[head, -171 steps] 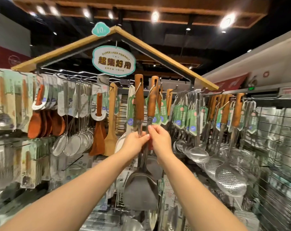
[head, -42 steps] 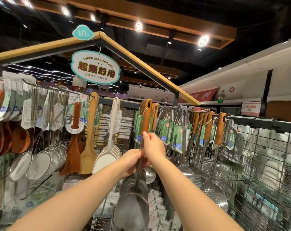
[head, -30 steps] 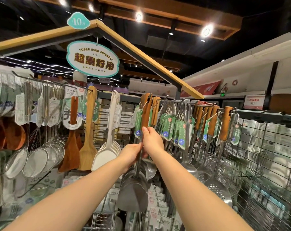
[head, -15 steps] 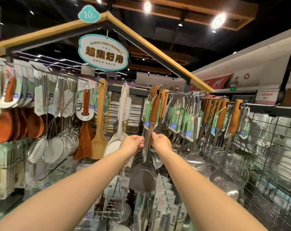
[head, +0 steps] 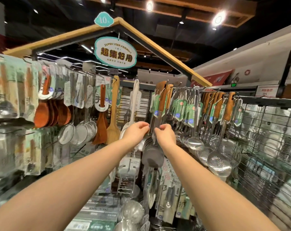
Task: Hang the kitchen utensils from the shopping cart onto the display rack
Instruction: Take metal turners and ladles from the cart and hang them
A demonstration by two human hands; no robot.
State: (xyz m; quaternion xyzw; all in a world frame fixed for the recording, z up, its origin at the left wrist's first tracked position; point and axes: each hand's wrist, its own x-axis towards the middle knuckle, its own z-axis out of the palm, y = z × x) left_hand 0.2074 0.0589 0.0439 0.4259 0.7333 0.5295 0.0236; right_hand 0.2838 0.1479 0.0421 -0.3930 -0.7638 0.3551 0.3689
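Below the teal-rimmed oval sign (head: 115,52), left hand (head: 136,131) and right hand (head: 165,134) each pinch the shaft of the hanging wooden-handled steel spatula (head: 152,155).

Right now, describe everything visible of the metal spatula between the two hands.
The spatula hangs upright from a rack hook, at the front of a row of similar ones. It has a wooden handle on top, a green tag beside it, a thin steel shaft and a broad dull-grey blade below. The left hand and right hand pinch its shaft from either side, above the blade.
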